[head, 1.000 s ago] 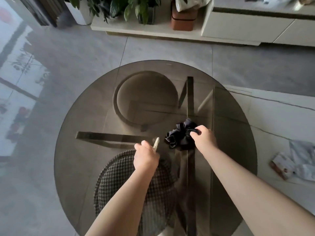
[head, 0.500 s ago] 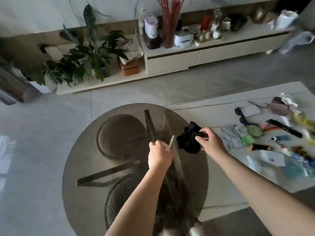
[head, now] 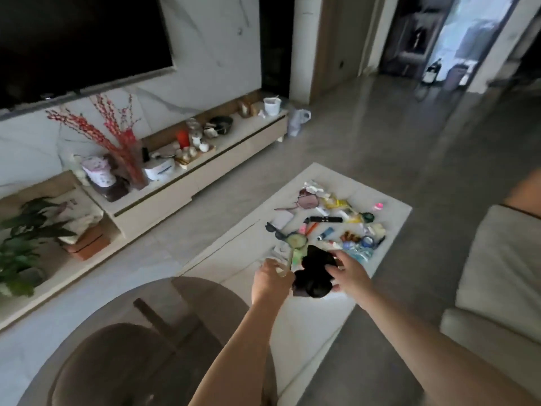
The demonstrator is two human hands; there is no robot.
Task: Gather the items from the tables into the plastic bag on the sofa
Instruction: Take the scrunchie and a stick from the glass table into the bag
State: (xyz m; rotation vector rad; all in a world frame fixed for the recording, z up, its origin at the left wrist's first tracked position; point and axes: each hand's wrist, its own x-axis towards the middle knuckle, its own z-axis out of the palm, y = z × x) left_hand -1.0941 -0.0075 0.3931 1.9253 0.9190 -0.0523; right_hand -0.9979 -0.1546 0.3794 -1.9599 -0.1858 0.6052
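My right hand grips a black scrunchie, held in the air above the near end of the white low table. My left hand is closed on a small pale clip-like item that sticks up from my fist, just left of the scrunchie. Several small items lie scattered on the white table beyond my hands. The round smoked-glass table is at the lower left. A pale sofa shows at the right edge; the plastic bag is out of view.
A long TV cabinet with a red vase, cups and boxes runs along the left wall under a dark screen. Potted plants stand at the far left. Grey tiled floor opens toward a doorway at the upper right.
Both hands lifted off the glass table with the scrunchie and the pale item. The view swung up and to the right, bringing the white table, the sofa and the doorway into sight.
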